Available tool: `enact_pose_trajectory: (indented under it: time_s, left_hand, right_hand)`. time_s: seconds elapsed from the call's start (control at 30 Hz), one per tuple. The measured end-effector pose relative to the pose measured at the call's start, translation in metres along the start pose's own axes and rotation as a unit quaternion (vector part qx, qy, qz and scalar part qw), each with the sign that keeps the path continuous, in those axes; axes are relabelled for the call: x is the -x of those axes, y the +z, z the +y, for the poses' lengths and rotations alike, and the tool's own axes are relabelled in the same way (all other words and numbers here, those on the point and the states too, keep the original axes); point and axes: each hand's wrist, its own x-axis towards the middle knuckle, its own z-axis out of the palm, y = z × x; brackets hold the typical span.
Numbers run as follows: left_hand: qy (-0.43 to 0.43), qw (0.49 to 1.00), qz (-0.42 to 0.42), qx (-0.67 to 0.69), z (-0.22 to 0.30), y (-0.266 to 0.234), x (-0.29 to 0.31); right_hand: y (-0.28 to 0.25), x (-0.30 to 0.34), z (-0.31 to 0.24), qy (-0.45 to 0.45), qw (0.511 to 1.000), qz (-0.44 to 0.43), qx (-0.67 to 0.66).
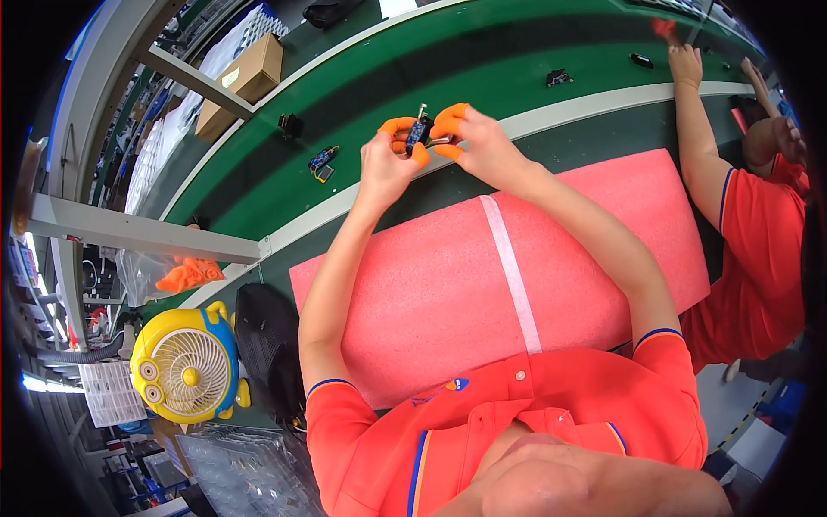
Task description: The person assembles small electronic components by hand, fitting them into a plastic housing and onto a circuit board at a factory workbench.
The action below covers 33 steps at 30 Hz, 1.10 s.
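Over the white edge of the green conveyor belt, my left hand [392, 165] pinches a small electronic assembly with a blue circuit board [417, 133]. A thin metallic piece stands up from its top. Close on its right side is my right hand [484, 146], fingers curled together around a small part [442, 140] whose kind I cannot make out. Orange finger cots cover fingertips of both hands. On the belt to the left lies another blue circuit board assembly [322, 161] with a yellow-edged piece attached.
Pink foam [422, 284] lies under my forearms. More small black assemblies [558, 77] sit on the belt [482, 65]. At left are a yellow fan [191, 376], a black mesh bag [265, 345], orange finger cots [189, 273] in plastic and a metal frame [146, 233]. A co-worker's arm [699, 138] reaches over the belt at right.
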Motion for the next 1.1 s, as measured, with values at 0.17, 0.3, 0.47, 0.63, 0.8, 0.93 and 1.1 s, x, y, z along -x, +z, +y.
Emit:
enact_pose_trajectory:
  time_s: [0.17,0.3,0.47,0.63,0.8,0.93,1.1]
  left_hand:
    - [0.179,0.966,0.097,-0.159,-0.008,0.010,0.005]
    - [0.215,0.946,0.117,-0.213,-0.012,0.011,0.005]
    - [0.169,0.966,0.123,-0.155,-0.017,0.018,0.004]
    - [0.122,0.987,0.042,0.094,-0.020,0.020,0.004]
    - [0.138,0.982,0.026,0.123,-0.022,0.022,0.005]
    - [0.163,0.985,0.010,0.061,-0.024,0.022,0.008]
    - [0.184,0.979,-0.006,0.081,-0.014,0.019,0.011]
  right_hand:
    - [-0.003,0.005,0.002,-0.215,0.931,0.013,0.293]
    - [-0.005,0.005,0.002,-0.253,0.912,0.006,0.322]
    - [-0.002,0.010,0.002,-0.288,0.906,0.010,0.311]
    - [-0.006,0.010,0.007,-0.298,0.907,0.004,0.297]
    - [-0.006,0.007,0.010,-0.321,0.902,0.007,0.289]
    - [-0.005,0.009,0.012,-0.314,0.906,-0.005,0.284]
    - [-0.005,0.009,0.013,-0.308,0.914,-0.011,0.263]
